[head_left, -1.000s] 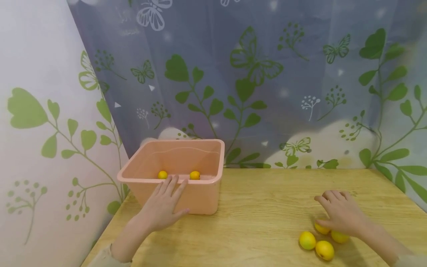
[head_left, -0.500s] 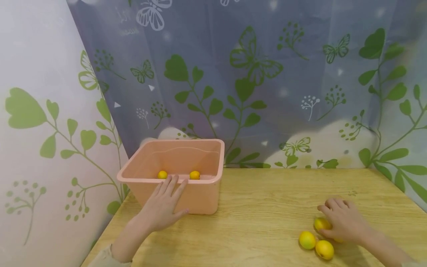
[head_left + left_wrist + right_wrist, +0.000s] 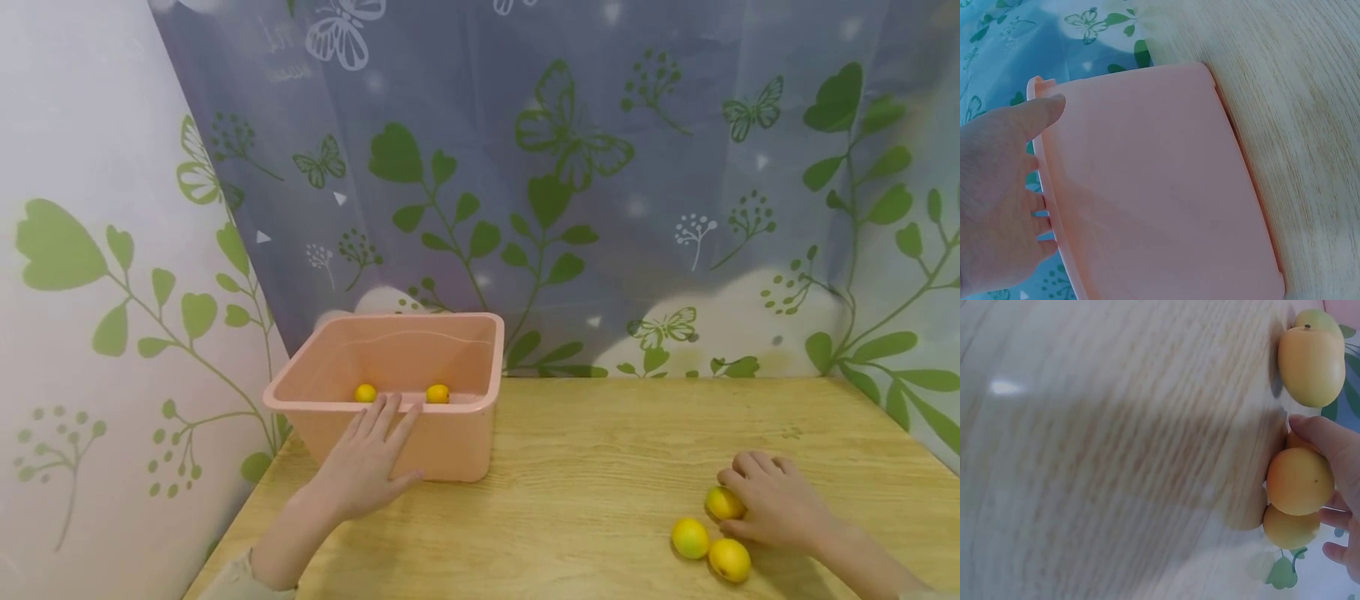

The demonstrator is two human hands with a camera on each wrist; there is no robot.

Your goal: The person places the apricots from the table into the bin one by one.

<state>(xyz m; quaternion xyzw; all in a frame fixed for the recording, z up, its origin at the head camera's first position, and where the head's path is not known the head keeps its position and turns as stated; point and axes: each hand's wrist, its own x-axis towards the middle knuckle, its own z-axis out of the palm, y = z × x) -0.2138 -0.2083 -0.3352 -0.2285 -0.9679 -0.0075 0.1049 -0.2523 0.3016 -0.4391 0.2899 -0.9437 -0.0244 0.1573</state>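
Observation:
My left hand rests with straight fingers over the near rim of a pink plastic bin. In the left wrist view its thumb lies against the outer wall. Two yellow fruits, one at the left and one at the right, lie inside the bin. On the table's right side my right hand curls over a round yellow fruit, hidden from the head view. Beside its thumb sits another yellow fruit. Two more, a greenish-yellow fruit and a yellow fruit, lie nearer me.
The wooden table runs between the bin and the loose fruits. Behind it hangs a blue-grey cloth with leaves and butterflies. A white patterned wall covering stands close to the bin's left side.
My right hand has come down and toward me onto the fruits, its fingers now around one that showed earlier beneath it. The left hand and the bin have stayed put.

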